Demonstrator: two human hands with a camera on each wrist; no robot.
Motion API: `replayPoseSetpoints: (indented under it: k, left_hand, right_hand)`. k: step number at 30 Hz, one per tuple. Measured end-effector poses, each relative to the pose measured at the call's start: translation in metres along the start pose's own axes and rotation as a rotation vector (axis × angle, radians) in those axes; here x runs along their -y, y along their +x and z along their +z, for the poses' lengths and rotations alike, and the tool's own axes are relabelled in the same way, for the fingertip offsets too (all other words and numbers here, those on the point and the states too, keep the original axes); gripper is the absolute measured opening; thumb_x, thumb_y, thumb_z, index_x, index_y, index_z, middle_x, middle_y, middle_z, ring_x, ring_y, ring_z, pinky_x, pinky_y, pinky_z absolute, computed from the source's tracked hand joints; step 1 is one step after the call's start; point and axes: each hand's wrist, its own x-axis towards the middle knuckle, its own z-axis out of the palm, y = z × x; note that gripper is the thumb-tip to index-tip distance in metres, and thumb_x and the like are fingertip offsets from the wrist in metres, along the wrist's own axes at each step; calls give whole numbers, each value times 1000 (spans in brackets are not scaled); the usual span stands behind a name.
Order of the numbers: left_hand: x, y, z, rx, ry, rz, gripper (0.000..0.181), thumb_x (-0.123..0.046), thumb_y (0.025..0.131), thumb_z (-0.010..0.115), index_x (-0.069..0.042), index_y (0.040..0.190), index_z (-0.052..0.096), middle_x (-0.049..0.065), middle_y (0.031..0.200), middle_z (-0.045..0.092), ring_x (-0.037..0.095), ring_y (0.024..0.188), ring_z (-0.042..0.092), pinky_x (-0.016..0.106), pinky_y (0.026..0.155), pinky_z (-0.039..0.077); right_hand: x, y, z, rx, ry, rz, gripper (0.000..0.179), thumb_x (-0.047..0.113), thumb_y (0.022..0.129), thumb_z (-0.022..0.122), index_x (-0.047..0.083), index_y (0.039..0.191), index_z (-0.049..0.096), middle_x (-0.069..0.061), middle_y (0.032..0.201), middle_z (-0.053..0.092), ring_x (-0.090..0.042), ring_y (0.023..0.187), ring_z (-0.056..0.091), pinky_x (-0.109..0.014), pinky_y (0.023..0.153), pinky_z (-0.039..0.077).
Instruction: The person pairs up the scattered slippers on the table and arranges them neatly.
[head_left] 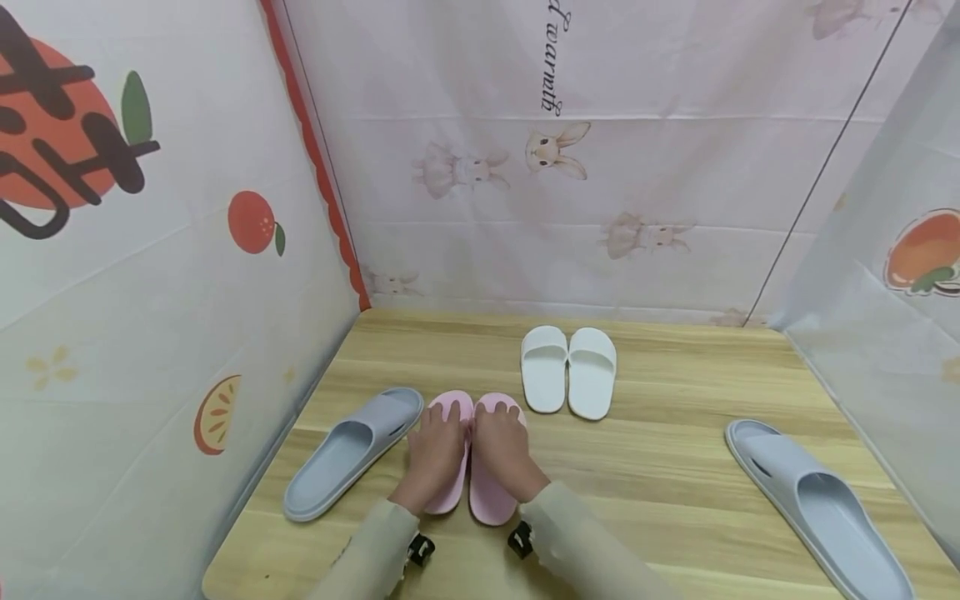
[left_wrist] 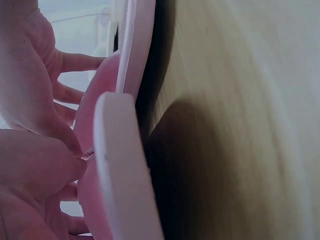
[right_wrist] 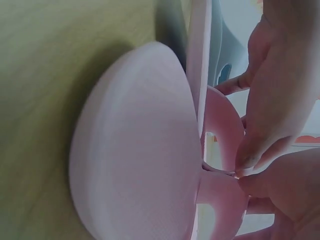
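Where the arms converge just below the middle of the frame, both grips are on slippers: the left hand (head_left: pixel 437 443) holds the left pink slipper (head_left: pixel 448 496), and the right hand (head_left: pixel 501 442) holds the right pink slipper (head_left: pixel 491 500), each by its strap. The fingers reach over the straps, and in both wrist views the thumbs meet at the inner edges. The pink pair lies side by side, toes toward the top; whether both soles lie flat, I cannot tell. Just beside the left hand, a grey slipper (head_left: pixel 330 472) slants across the lower left. White slippers (head_left: pixel 545 381) sit near, above and right of the pink pair. Well apart, at lower right, is another grey slipper (head_left: pixel 847 518). All are on the wood-grain surface (head_left: pixel 660 483). Behind it, a rabbit-print sheet (head_left: pixel 465 258) fills the upper frame.
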Motion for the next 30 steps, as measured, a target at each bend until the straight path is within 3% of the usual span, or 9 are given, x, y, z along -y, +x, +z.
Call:
replayPoseSetpoints:
  k: [9,14,19,25,30]
  left_hand:
    - [6,17,3,-2,1,1,40,-29,103,56,-6,136,58,25,123,59,38,114,54,65,81,50]
    - [10,26,7,5,0,9,42,-28,104,53,-4,138,55,28,126,57,40,114,53,63,78,51]
    - [10,33,8,-14,1,20,39,-27,104,54,-2,134,56,28,117,57,41,107,54,58,71,50]
    - [8,43,10,40,-20,-11,43,-28,106,50,-1,139,53,28,122,55,41,112,52,59,80,49]
    - [9,51,15,47,-55,-47,45,-25,108,45,1,143,49,29,124,51,41,115,48,63,83,47]
  right_hand:
    - [6,16,6,21,-9,34,27,30,100,61,6,109,69,-25,99,64,-39,90,58,-46,63,55]
    - [6,24,11,-4,-23,21,29,31,101,60,4,106,69,-26,98,65,-41,90,59,-48,65,55]
    - [7,32,14,1,-38,31,29,30,103,56,5,110,69,-26,101,64,-41,92,59,-48,65,56]
    - [8,41,18,7,-60,77,27,28,102,57,7,114,68,-25,103,64,-38,94,59,-49,59,56]
    - [9,49,24,17,-92,66,29,26,104,51,7,119,67,-26,105,64,-37,95,58,-52,55,57]
